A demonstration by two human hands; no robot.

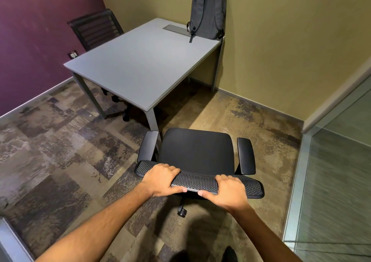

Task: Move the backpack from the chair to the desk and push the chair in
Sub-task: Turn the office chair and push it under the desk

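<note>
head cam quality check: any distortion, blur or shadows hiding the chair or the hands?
Head view: wide-angle bending, the wall base lines bow; the glass partition at right is smeared, and the carpet at far left is softer. The chair, left hand and right hand on its backrest are sharp. A dark shadow falls on the floor under the arms; the backpack on the desk is evenly lit, no glare.

Grey desk: backpack upright at far corner, against wall.
</note>
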